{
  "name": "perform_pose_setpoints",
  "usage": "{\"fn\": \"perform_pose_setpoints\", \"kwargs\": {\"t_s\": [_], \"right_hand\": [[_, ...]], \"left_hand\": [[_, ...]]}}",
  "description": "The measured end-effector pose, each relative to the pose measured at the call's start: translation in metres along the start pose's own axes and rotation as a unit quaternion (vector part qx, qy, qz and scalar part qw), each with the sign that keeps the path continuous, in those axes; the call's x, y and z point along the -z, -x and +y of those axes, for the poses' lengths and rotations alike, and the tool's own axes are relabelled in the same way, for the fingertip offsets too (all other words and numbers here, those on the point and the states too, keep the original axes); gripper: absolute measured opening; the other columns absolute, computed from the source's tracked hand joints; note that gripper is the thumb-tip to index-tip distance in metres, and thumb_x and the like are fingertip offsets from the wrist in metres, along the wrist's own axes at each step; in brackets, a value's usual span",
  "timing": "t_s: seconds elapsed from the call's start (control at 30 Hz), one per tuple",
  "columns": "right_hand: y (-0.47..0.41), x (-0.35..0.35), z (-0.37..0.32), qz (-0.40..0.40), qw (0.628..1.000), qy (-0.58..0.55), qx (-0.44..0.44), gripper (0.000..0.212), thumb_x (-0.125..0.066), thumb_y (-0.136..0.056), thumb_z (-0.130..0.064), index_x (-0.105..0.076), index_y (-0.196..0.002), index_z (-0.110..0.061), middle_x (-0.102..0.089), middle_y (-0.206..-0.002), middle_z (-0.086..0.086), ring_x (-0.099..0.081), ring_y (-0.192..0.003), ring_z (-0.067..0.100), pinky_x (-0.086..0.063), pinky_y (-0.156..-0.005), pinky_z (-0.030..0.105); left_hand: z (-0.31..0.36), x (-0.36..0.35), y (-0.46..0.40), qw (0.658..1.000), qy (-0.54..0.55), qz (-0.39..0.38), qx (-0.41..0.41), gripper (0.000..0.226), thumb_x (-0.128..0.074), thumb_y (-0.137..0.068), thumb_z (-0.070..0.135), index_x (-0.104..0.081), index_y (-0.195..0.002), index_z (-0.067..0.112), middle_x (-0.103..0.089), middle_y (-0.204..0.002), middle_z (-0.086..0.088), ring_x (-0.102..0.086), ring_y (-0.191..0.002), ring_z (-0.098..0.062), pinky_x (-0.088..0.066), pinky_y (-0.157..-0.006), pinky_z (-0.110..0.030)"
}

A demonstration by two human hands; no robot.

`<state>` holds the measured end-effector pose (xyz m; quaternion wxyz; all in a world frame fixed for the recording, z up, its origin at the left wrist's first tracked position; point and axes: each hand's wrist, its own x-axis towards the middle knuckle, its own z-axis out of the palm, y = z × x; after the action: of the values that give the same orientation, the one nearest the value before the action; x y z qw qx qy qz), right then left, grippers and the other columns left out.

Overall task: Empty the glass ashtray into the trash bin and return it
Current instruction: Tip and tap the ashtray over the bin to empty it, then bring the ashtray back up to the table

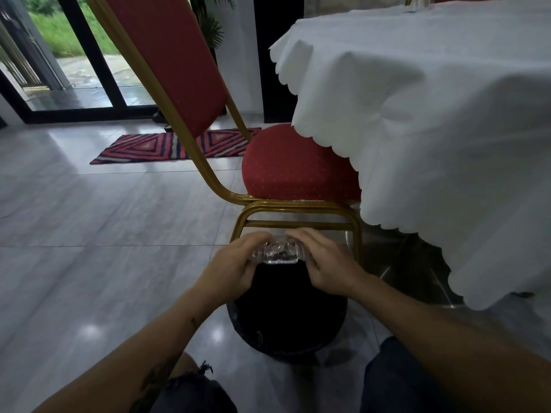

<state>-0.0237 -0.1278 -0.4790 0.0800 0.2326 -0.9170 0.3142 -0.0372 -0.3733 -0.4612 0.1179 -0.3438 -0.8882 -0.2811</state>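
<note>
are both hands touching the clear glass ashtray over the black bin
Touching. The head view shows the left hand and right hand gripping opposite ends of the clear glass ashtray above the black trash bin.

- We see a clear, glossy glass ashtray (275,251).
- The chair (298,171) has gold-painted metal tubing and red dotted cloth.
- The tablecloth (432,129) looks matt white cloth.
- The floor (104,234) is polished, reflective tile.
</note>
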Motion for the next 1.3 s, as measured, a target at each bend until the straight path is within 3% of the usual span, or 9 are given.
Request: {"fn": "perform_pose_setpoints", "kwargs": {"t_s": [0.23, 0.33, 0.47, 0.6, 0.73, 1.0, 1.13, 1.23, 1.3], "right_hand": [[0.001, -0.035, -0.007, 0.011, 0.95, -0.232, -0.208, 0.064, -0.053, -0.091, -0.003, -0.046, -0.133, -0.051, -0.064, -0.124, -0.008, -0.063, -0.106, 0.001, -0.056, -0.087, 0.027], [0.0, -0.048, -0.011, 0.023, 0.943, -0.253, -0.217, 0.069, -0.049, -0.092, -0.002, -0.041, -0.136, -0.055, -0.062, -0.123, -0.013, -0.063, -0.091, -0.011, -0.051, -0.07, 0.008], [-0.011, -0.046, -0.025, 0.022, 0.906, -0.336, -0.254, 0.069, -0.047, -0.097, -0.002, -0.04, -0.14, -0.056, -0.058, -0.121, -0.02, -0.071, -0.09, 0.011, -0.062, -0.06, 0.029], [-0.033, -0.016, -0.053, -0.009, 0.891, -0.346, -0.293, 0.069, -0.049, -0.098, -0.005, -0.041, -0.138, -0.061, -0.068, -0.112, 0.005, -0.069, -0.083, 0.04, -0.062, -0.059, 0.036], [-0.061, 0.024, -0.089, -0.029, 0.88, -0.362, -0.306, 0.065, -0.049, -0.098, -0.004, -0.044, -0.142, -0.052, -0.07, -0.105, 0.007, -0.068, -0.068, 0.016, -0.063, -0.058, 0.039], [-0.112, 0.162, -0.17, -0.039, 0.897, -0.342, -0.276, 0.071, -0.051, -0.096, 0.002, -0.044, -0.135, -0.057, -0.066, -0.129, 0.001, -0.068, -0.106, 0.025, -0.059, -0.085, 0.052], [-0.122, 0.253, -0.208, -0.015, 0.9, -0.322, -0.292, 0.062, -0.05, -0.097, 0.001, -0.041, -0.146, -0.037, -0.07, -0.108, -0.001, -0.073, -0.069, 0.008, -0.058, -0.053, 0.024], [-0.114, 0.319, -0.225, 0.039, 0.909, -0.28, -0.308, 0.059, -0.052, -0.093, 0.003, -0.05, -0.144, -0.026, -0.069, -0.114, -0.003, -0.069, -0.074, -0.006, -0.053, -0.059, 0.012], [-0.103, 0.357, -0.224, 0.07, 0.906, -0.264, -0.322, 0.059, -0.053, -0.092, 0.0, -0.052, -0.143, -0.029, -0.069, -0.117, -0.002, -0.069, -0.081, 0.007, -0.059, -0.075, 0.027]], "left_hand": [[-0.001, -0.027, 0.016, 0.968, 0.153, 0.095, 0.174, 0.049, -0.055, -0.098, 0.01, -0.049, -0.13, 0.046, -0.072, -0.085, 0.003, -0.066, -0.072, -0.015, -0.056, -0.059, -0.024], [-0.01, -0.034, 0.019, 0.946, 0.187, 0.113, 0.239, 0.041, -0.053, -0.1, 0.014, -0.055, -0.129, 0.043, -0.07, -0.085, 0.022, -0.067, -0.075, 0.002, -0.057, -0.064, -0.015], [-0.012, -0.022, 0.015, 0.918, 0.208, 0.116, 0.317, 0.036, -0.054, -0.1, 0.015, -0.061, -0.131, 0.033, -0.064, -0.093, 0.03, -0.06, -0.087, 0.02, -0.044, -0.071, 0.002], [0.008, 0.025, 0.0, 0.895, 0.208, 0.101, 0.381, 0.035, -0.05, -0.101, 0.016, -0.061, -0.132, 0.026, -0.072, -0.104, 0.008, -0.063, -0.09, 0.004, -0.051, -0.081, -0.012], [0.035, 0.088, -0.027, 0.85, 0.267, 0.105, 0.441, 0.034, -0.045, -0.104, 0.02, -0.061, -0.132, 0.029, -0.072, -0.116, 0.003, -0.068, -0.098, -0.007, -0.055, -0.092, -0.032], [0.102, 0.236, -0.094, 0.813, 0.384, 0.034, 0.436, 0.042, -0.046, -0.103, 0.025, -0.063, -0.102, 0.064, -0.071, -0.118, 0.0, -0.071, -0.101, -0.018, -0.061, -0.085, -0.048], [0.154, 0.3, -0.143, 0.826, 0.397, 0.006, 0.4, 0.034, -0.05, -0.101, 0.029, -0.065, -0.106, 0.059, -0.075, -0.108, 0.013, -0.071, -0.102, -0.014, -0.059, -0.088, -0.048], [0.194, 0.321, -0.182, 0.828, 0.407, -0.003, 0.386, 0.036, -0.052, -0.101, 0.026, -0.066, -0.105, 0.059, -0.075, -0.108, 0.017, -0.07, -0.102, -0.011, -0.058, -0.089, -0.044], [0.219, 0.322, -0.21, 0.838, 0.404, -0.019, 0.366, 0.039, -0.052, -0.1, 0.024, -0.066, -0.104, 0.06, -0.075, -0.105, 0.02, -0.07, -0.101, -0.009, -0.057, -0.085, -0.035]]}}
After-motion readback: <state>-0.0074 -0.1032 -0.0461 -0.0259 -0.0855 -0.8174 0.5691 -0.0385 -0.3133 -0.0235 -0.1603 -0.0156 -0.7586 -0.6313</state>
